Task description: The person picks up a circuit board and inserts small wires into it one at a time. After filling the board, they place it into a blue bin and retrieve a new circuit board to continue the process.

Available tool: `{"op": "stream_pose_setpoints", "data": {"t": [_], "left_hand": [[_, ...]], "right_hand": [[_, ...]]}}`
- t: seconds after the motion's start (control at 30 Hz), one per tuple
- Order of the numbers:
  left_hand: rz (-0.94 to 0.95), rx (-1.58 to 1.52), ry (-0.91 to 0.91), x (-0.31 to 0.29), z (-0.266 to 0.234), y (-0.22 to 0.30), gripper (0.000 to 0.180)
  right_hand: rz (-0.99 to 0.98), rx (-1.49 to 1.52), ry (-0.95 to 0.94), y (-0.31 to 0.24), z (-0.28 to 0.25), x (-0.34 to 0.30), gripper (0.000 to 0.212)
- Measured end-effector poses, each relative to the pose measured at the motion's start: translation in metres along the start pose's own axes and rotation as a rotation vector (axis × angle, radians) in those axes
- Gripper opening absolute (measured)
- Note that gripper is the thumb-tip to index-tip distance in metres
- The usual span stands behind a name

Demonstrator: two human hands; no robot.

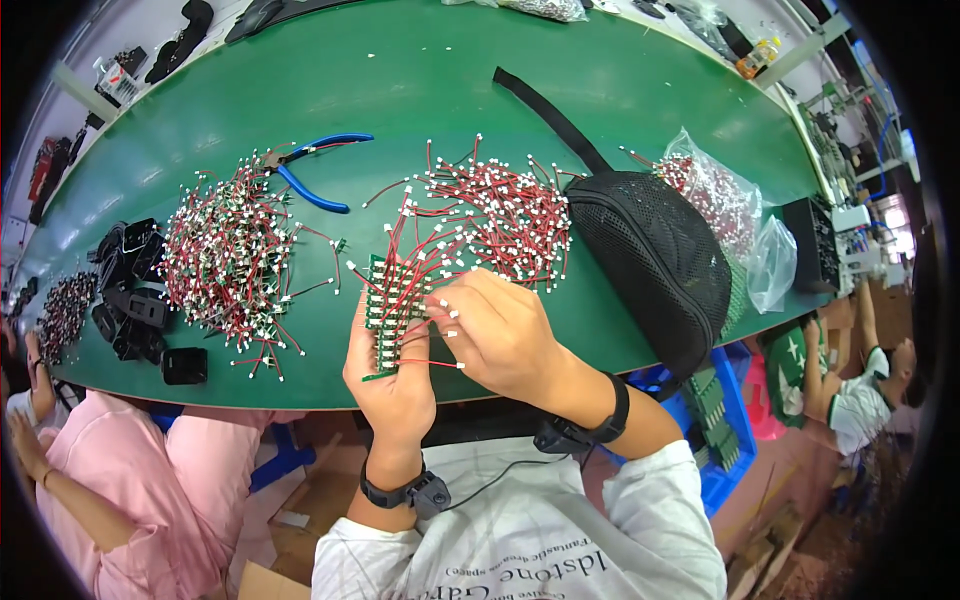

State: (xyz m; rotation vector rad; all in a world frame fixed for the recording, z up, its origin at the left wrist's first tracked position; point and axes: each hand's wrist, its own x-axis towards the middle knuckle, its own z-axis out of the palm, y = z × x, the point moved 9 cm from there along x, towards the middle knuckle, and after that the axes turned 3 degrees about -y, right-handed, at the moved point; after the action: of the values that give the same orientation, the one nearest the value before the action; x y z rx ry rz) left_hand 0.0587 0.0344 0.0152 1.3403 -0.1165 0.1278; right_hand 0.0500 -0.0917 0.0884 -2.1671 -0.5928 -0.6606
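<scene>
My left hand (402,412) is closed around a narrow green circuit board panel (378,318), held upright above the table's near edge. Rows of small white sockets run along the panel, and several red wires with white plugs stand out from it. At the panel's right side my right hand (503,325) pinches a wire lead (449,318) with white plug ends. Its fingers partly hide the lead and the sockets there. Just beyond both hands lies a loose heap of red wire leads (510,215) with white plugs.
Left of my hands sits a large pile of wired small boards (228,255), with blue-handled cutters (315,180) at its edge. A black mesh bag (650,255) and a clear plastic bag of leads (715,195) lie to the right. Black devices (130,300) are farther left. People sit on both sides.
</scene>
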Motion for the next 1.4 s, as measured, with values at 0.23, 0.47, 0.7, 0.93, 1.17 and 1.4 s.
{"op": "stream_pose_setpoints", "data": {"t": [0.23,0.47,0.7,0.93,1.17,1.4], "left_hand": [[0.062,0.152,-0.071,-0.001,0.005,0.012,0.052],[0.098,0.243,-0.118,0.0,0.006,0.014,0.052],[0.061,0.267,-0.14,0.001,0.005,0.011,0.053],[0.046,0.229,-0.141,-0.002,0.005,0.009,0.055],[-0.028,0.2,-0.151,-0.001,0.001,0.005,0.053],[0.012,0.181,-0.152,-0.002,0.002,0.01,0.053]], "right_hand": [[0.035,0.009,-0.059,0.005,0.008,0.0,0.017],[0.016,-0.03,-0.097,0.003,0.007,0.002,0.019],[-0.007,-0.046,-0.106,0.003,0.011,0.001,0.02],[0.026,-0.004,-0.087,0.002,0.012,0.0,0.02],[-0.02,0.035,-0.089,0.004,0.015,0.002,0.02],[0.012,0.028,-0.098,0.001,0.012,0.002,0.02]]}}
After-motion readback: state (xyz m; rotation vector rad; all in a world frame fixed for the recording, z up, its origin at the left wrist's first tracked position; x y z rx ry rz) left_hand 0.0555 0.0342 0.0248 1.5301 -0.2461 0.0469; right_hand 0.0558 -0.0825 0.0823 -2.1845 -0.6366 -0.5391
